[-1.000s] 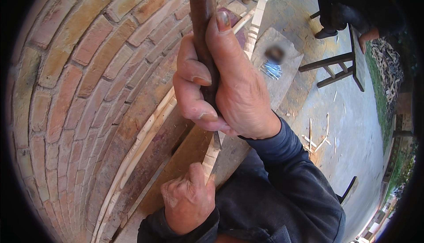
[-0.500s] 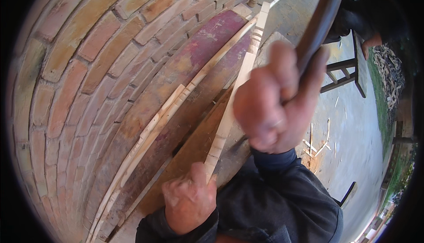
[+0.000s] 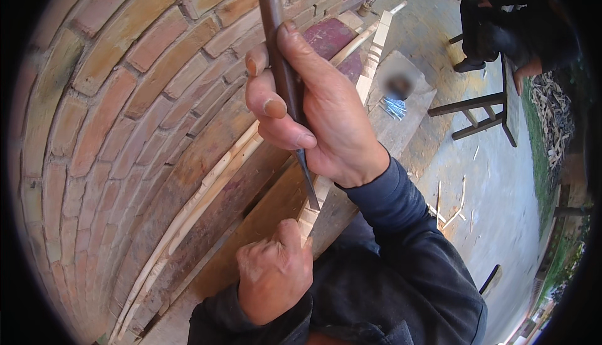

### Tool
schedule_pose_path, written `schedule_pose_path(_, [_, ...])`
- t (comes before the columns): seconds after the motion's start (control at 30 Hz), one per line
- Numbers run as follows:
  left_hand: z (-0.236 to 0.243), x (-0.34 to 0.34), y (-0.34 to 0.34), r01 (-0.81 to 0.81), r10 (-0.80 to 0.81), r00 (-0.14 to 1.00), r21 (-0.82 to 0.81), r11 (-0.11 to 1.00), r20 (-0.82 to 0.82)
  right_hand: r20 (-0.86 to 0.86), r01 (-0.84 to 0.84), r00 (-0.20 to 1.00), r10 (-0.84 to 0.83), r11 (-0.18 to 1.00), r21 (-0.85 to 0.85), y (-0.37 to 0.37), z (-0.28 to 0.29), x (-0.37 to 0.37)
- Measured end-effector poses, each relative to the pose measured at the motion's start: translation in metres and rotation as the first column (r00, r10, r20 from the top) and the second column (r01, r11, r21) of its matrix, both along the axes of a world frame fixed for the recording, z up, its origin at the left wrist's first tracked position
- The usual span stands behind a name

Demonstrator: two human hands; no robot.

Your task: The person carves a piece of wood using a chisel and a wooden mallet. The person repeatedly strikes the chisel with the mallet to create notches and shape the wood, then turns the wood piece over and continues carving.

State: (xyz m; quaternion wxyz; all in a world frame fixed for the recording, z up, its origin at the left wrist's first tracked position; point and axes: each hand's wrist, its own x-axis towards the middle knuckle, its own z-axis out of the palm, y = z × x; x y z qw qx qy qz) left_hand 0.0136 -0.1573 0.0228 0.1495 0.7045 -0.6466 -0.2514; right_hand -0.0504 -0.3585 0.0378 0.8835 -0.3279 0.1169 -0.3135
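My left hand (image 3: 274, 276) is closed around the near end of a long pale wooden strip (image 3: 365, 85), which has several notches cut across it. The strip slants away from me toward the upper right. In my right hand (image 3: 335, 116) is a chisel (image 3: 271, 16) with a long dark handle, my fingers wrapped around it. The blade points down, and its tip meets the notched part of the strip just beyond my left hand. My right hand and wrist hide the strip's middle.
Pale curved poles (image 3: 207, 194) lie on worn boards (image 3: 219, 245) beside a brick wall (image 3: 113, 94) on the left. At right are a dark wooden bench (image 3: 495, 110), a seated person in dark clothing (image 3: 520, 28), and wood scraps (image 3: 454, 210) on the floor.
My right hand has come down and leftward from its raised position, turning the chisel so the blade tip now meets the strip. My left hand keeps its grip on the strip.
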Motion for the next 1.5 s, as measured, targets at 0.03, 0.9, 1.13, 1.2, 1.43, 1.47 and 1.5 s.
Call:
schedule_pose_path(0.03, [0.000,0.000,0.000,0.001,-0.001,1.000,0.000,1.000,-0.003,-0.029,0.001,1.000,0.000,1.000,0.018,0.000,-0.001,0.003])
schedule_pose_path(0.9, [-0.005,0.009,0.004,-0.009,0.005,0.989,-0.027,1.000,-0.146,-0.189,0.066,0.981,-0.052,0.996,0.067,0.000,-0.007,0.011])
schedule_pose_path(1.13, [-0.005,0.010,0.003,-0.010,0.009,0.989,-0.010,1.000,-0.144,-0.158,0.052,0.987,-0.040,0.996,0.071,0.001,-0.008,0.012])
schedule_pose_path(1.2, [-0.005,0.010,0.004,-0.008,0.006,0.989,-0.012,1.000,-0.151,-0.150,0.049,0.988,-0.038,0.996,0.070,0.001,-0.009,0.012])
schedule_pose_path(1.43, [-0.005,0.008,0.003,-0.014,0.012,0.989,-0.013,1.000,-0.144,-0.199,0.055,0.978,-0.059,0.998,-0.026,0.004,-0.003,0.011])
schedule_pose_path(1.47, [-0.005,0.008,0.003,-0.018,0.016,0.990,-0.011,1.000,-0.143,-0.210,0.054,0.976,-0.065,0.997,-0.057,0.006,-0.002,0.009])
schedule_pose_path(1.5, [-0.004,0.008,0.003,-0.022,0.020,0.990,-0.009,1.000,-0.141,-0.220,0.053,0.973,-0.071,0.995,-0.088,0.008,0.000,0.009])
